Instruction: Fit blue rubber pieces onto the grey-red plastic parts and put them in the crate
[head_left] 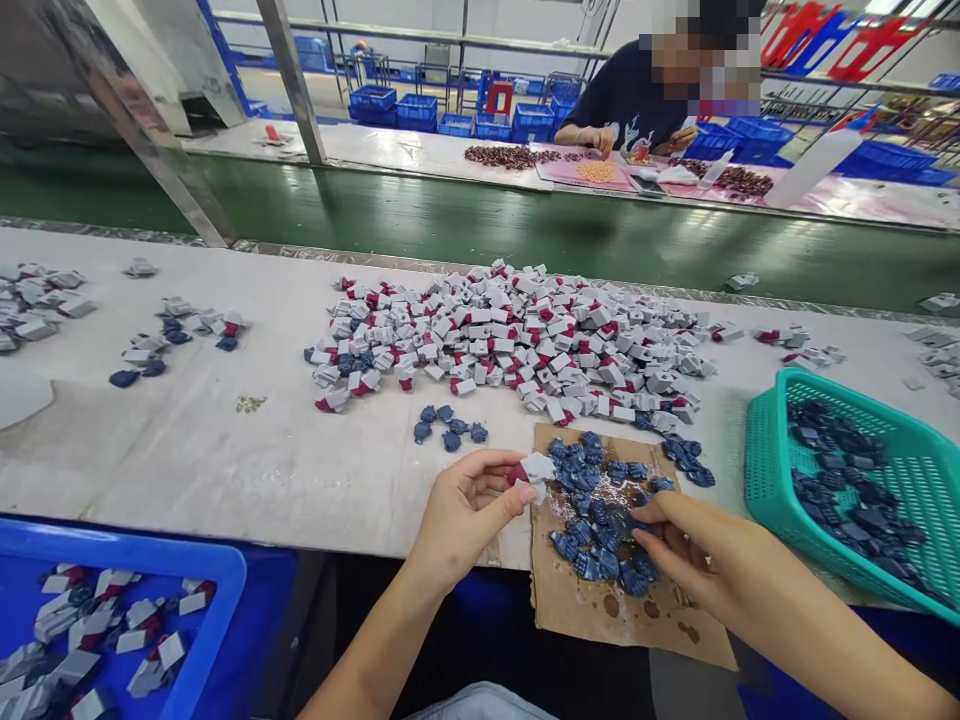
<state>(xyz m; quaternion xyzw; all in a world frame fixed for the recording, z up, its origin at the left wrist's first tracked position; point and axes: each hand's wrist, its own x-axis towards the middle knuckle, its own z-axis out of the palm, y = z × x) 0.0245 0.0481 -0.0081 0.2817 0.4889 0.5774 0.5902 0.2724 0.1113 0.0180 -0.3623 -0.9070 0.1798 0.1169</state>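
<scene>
My left hand (476, 505) is closed on a white and dark red plastic piece (534, 474), held between thumb and fingers above the near table edge. My right hand (694, 550) pinches what looks like a small dark blue plastic piece (636, 521), partly hidden by the fingertips. Below it, many similar dark blue pieces (589, 565) lie on a stained sheet of brown cardboard (615, 625). Beyond both hands spreads a large heap of white and dark red pieces (510, 335). A few blue pieces (451, 440) sit between the heap and my left hand.
At the right, a green basket (765, 460) holds dark blue pieces. A blue tray (225, 590) with white, red and blue pieces stands at lower left. Behind the white table (292, 470) runs a green conveyor belt (420, 215). Across it, a person (637, 90) handles small parts.
</scene>
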